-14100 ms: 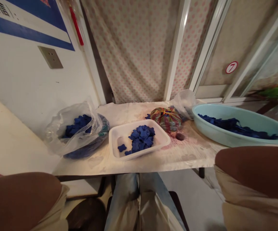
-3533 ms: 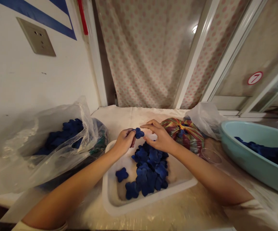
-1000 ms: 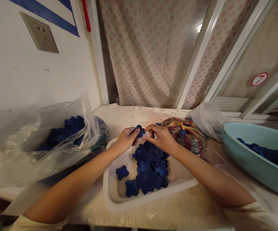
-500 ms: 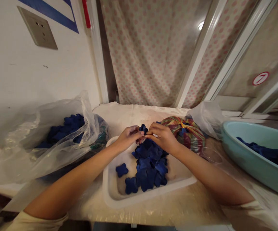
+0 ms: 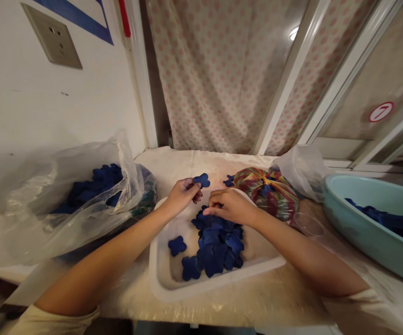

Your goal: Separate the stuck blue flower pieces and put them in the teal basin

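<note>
My left hand (image 5: 186, 191) pinches a dark blue flower-shaped piece (image 5: 201, 180) above the far left rim of a white tray (image 5: 157, 279). Just to its right, my right hand (image 5: 227, 204) hovers over a pile of blue flower pieces (image 5: 218, 242) in the tray. Its fingers are curled together at the top of the pile; whether they grip a piece is too small to tell. Two separate pieces (image 5: 177, 245) lie at the tray's left side.
A clear plastic bag (image 5: 23, 209) with blue pieces stands at left. Behind the tray are a few blue pieces (image 5: 228, 180) and a striped tied bag (image 5: 281, 197). A light-blue basin (image 5: 368, 232) and a clear round lid (image 5: 308, 224) are at right.
My hands have parted. My left hand has moved slightly left with the blue piece, which now shows fully. My right hand has come down toward the pile, its fingers off that piece.
</note>
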Action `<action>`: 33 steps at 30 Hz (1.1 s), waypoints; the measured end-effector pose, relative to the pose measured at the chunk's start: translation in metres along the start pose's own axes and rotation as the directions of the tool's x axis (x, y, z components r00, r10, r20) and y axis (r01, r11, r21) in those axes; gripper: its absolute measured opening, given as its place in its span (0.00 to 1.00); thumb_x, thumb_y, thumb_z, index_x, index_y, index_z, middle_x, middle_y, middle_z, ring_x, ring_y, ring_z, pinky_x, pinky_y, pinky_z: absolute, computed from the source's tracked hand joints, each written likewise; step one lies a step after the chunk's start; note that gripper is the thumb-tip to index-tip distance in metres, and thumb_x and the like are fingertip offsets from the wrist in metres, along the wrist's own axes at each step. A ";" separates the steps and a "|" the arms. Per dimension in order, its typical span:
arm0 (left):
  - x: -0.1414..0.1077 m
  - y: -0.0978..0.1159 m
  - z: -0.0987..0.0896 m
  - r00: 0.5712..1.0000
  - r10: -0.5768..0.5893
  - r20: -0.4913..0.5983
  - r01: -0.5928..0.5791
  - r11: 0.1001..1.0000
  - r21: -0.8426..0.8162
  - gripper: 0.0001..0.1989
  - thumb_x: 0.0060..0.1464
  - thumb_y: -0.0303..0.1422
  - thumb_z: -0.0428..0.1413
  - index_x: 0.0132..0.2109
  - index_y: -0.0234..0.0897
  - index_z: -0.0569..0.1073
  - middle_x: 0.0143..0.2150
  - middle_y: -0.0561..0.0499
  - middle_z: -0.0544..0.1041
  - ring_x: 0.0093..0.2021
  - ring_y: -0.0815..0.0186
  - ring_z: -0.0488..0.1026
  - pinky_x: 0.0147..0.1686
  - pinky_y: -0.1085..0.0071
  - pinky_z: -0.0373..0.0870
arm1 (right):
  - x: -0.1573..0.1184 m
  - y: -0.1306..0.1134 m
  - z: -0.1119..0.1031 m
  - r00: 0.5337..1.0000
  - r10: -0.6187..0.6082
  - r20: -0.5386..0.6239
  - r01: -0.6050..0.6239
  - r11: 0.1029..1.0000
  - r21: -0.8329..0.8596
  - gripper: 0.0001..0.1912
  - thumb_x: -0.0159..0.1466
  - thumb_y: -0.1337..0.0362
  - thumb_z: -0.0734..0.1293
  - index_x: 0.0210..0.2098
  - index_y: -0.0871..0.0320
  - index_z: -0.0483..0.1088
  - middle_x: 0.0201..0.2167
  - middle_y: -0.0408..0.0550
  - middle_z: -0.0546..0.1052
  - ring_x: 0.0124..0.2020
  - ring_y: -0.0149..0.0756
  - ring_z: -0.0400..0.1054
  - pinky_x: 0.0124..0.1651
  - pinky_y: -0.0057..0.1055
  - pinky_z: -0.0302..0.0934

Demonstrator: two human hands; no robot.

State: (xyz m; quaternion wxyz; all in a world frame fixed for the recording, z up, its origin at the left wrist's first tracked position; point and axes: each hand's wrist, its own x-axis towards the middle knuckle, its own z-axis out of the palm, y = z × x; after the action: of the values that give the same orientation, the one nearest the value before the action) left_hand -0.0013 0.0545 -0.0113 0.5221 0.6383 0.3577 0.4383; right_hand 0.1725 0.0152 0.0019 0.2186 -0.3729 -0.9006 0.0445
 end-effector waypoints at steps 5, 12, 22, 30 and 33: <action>-0.003 0.003 0.000 0.998 -0.012 0.069 0.015 0.999 -0.046 0.10 0.50 0.34 0.52 0.27 0.31 0.68 0.18 0.53 0.69 0.17 0.72 0.65 0.20 0.74 0.63 | -0.001 0.009 0.001 0.944 -0.029 -0.327 0.018 0.999 -0.037 0.14 0.60 0.60 0.66 0.44 0.59 0.68 0.33 0.48 0.70 0.33 0.33 0.65 0.38 0.30 0.61; -0.007 0.003 0.000 0.988 0.021 0.150 -0.002 0.992 -0.129 0.10 0.48 0.35 0.52 0.27 0.31 0.69 0.21 0.52 0.71 0.20 0.70 0.68 0.23 0.73 0.65 | -0.001 0.016 0.003 0.901 -0.136 -0.412 0.129 0.991 -0.044 0.08 0.64 0.66 0.61 0.37 0.59 0.72 0.31 0.48 0.70 0.33 0.32 0.66 0.37 0.30 0.63; -0.007 0.003 0.001 0.961 0.109 0.254 -0.107 0.994 -0.021 0.14 0.49 0.39 0.57 0.28 0.31 0.70 0.22 0.52 0.72 0.24 0.71 0.70 0.29 0.74 0.67 | 0.000 0.009 0.001 0.894 -0.138 -0.426 0.162 0.987 0.022 0.08 0.60 0.63 0.66 0.27 0.60 0.66 0.26 0.45 0.68 0.28 0.30 0.64 0.31 0.27 0.59; -0.007 0.003 0.001 0.966 0.053 0.254 -0.038 0.997 -0.064 0.14 0.48 0.40 0.58 0.29 0.31 0.70 0.23 0.53 0.71 0.25 0.72 0.70 0.30 0.74 0.67 | 0.000 0.011 0.001 0.922 -0.086 -0.377 0.155 0.976 0.155 0.10 0.58 0.62 0.68 0.24 0.59 0.66 0.24 0.42 0.68 0.25 0.27 0.62 0.29 0.25 0.57; -0.009 0.007 0.003 0.952 0.036 0.303 -0.011 0.997 -0.082 0.15 0.46 0.40 0.60 0.28 0.30 0.70 0.25 0.53 0.71 0.27 0.72 0.69 0.32 0.74 0.67 | 0.000 0.009 0.002 0.917 -0.113 -0.384 0.178 0.974 0.137 0.10 0.59 0.61 0.67 0.25 0.59 0.65 0.24 0.42 0.68 0.26 0.27 0.62 0.30 0.25 0.57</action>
State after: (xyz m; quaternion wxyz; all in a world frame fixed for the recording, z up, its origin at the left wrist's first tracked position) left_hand -0.0019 0.0437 -0.0059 0.5905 0.6811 0.2478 0.3550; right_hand 0.1778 0.0217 -0.0018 0.4195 -0.2863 -0.8608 0.0326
